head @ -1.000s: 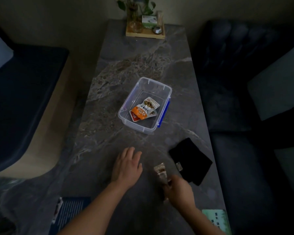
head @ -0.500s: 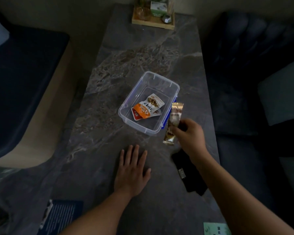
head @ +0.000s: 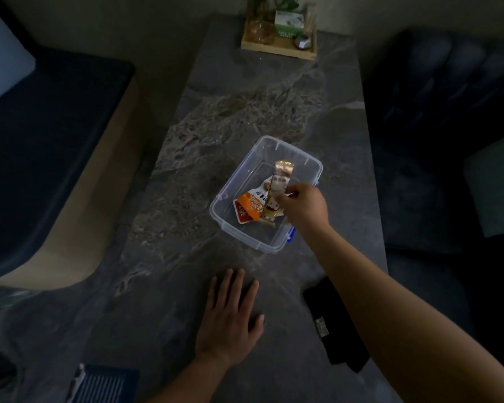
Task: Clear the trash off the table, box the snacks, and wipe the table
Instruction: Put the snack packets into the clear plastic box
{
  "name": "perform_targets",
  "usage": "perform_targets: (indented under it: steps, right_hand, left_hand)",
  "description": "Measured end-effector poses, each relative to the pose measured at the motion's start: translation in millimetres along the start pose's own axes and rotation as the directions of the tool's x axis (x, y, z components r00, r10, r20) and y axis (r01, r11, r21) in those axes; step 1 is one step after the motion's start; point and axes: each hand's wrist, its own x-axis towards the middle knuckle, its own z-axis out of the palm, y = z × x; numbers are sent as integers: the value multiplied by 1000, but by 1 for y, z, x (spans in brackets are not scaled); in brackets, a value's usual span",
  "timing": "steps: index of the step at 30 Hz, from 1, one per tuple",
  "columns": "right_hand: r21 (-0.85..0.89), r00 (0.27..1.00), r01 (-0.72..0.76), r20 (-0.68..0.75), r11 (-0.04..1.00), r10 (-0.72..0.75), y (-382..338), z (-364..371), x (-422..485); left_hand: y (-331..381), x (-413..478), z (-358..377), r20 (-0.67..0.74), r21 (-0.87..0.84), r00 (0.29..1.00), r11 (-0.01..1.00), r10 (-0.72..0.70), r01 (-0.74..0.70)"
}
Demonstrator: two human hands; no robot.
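Since half a second ago the right hand (head: 303, 207) has carried the long snack bar (head: 280, 187) from beside the box's blue latch to over the open box, while the left hand (head: 230, 318) has stayed flat on the worktop (head: 157, 286).

The step in hand looks like boxing the snacks. Nearest, the left hand lies palm down, fingers (head: 233, 283) spread and released, holding nothing. Just right of it, partly under the right forearm, a black folded cloth (head: 332, 324) with a small white tag lies limp on the stone, probably meant for the wiping. The worktop is dark grey marble with pale veins, smooth and faintly glossy.

Further out, the right hand's fingers pinch the bar's shiny, crinkled gold-brown wrapper near its middle, the bar slanting over the clear plastic box (head: 245, 239). The box is rectangular with rounded corners and thin see-through walls. Inside it an orange and white pouch (head: 249, 209) lies flat.

The next move likely calls only for loosening the pinch so the bar drops beside the pouch.

At the far end sits a wooden tray (head: 277, 50) with a plant and small items.
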Motion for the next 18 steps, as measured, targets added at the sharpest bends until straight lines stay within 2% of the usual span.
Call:
perform_targets:
  steps: [5, 7, 10, 13, 16, 18]
  right_hand:
    - [138, 985, 23, -171, 990, 1, 32, -19, -22]
    - [104, 982, -23, -185, 994, 42, 63, -30, -44]
    - [-155, 985, -116, -142, 981, 94, 121, -45, -86]
    - [-470, 989, -145, -74, 871, 125, 164, -48, -130]
    - [-619, 977, -159, 12, 769, 212, 185, -37, -159]
    - [-682, 982, -127, 14, 721, 186, 192, -32, -164]
  left_hand:
    - [1, 0, -1, 15, 16, 1000, 1000, -17, 17]
    - [1, 1, -2, 23, 39, 1000, 999, -15, 14]
    - [1, 0, -2, 6, 36, 1000, 999, -6, 5]
    - [2, 0, -3, 9, 37, 1000, 999, -13, 13]
    - [2, 1, -2, 13, 45, 1000, 999, -21, 20]
    - [2, 1, -1, 3, 47, 1000, 999, -19, 19]
